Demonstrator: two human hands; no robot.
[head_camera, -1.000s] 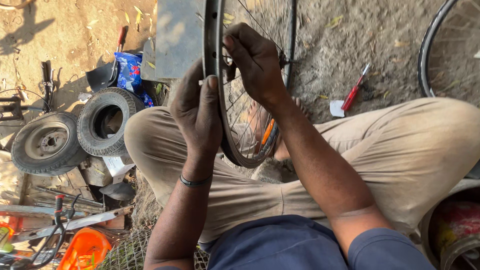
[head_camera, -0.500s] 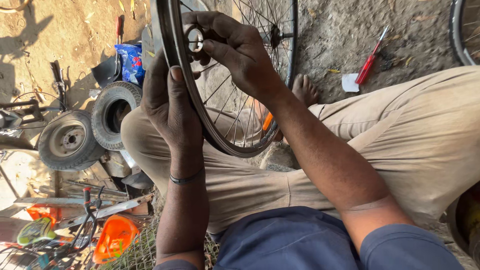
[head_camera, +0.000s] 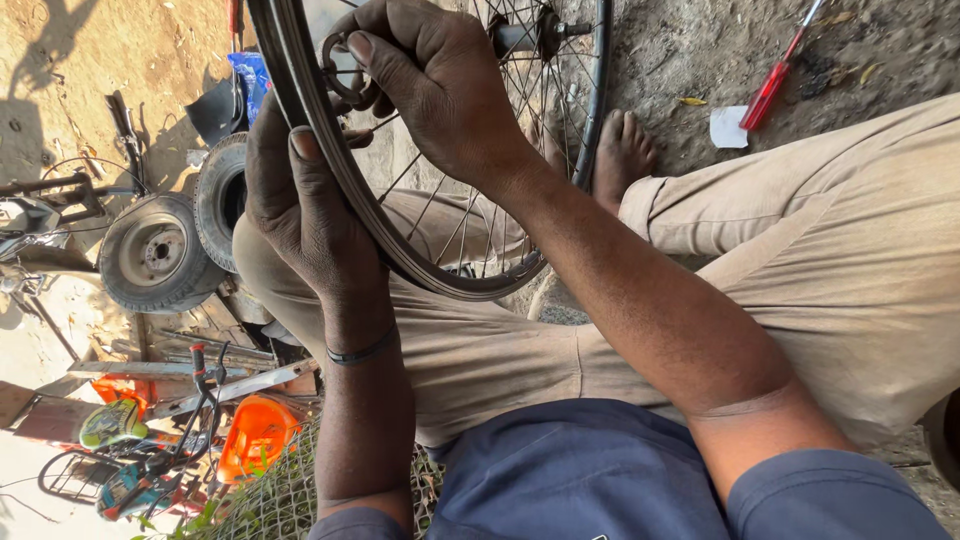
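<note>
The left hand (head_camera: 305, 215) grips the rim of a spoked bicycle wheel (head_camera: 420, 262), its thumb pressed on the rim's outer face and its fingers wrapped behind, out of sight. A thin dark band circles that wrist just below the hand. Right above it, almost touching, the right hand (head_camera: 435, 85) curls over the same rim, and its fingers pinch a small dark ring-shaped tool (head_camera: 345, 72) against the rim's inner side; both hands are closed, one on the rim, the other on the tool. The wheel stands upright between the person's knees, its spokes fanning away to the right of the hands toward the hub and axle (head_camera: 530, 35), which sits level with the right hand. Below the hands, the lower arc of the rim rests over the lap of beige trousers. Beyond the wheel, on its far side from the left hand, a bare foot (head_camera: 622, 150) lies on the dirt. Farther right still, well apart from both hands, a red-handled screwdriver (head_camera: 775, 85) lies on the ground beside a small white scrap (head_camera: 728, 127). To the left of the left hand, two small tyres (head_camera: 160, 255) on wheels lean together on the ground, and lower down there are an orange plastic piece (head_camera: 255, 435) and wire mesh.
</note>
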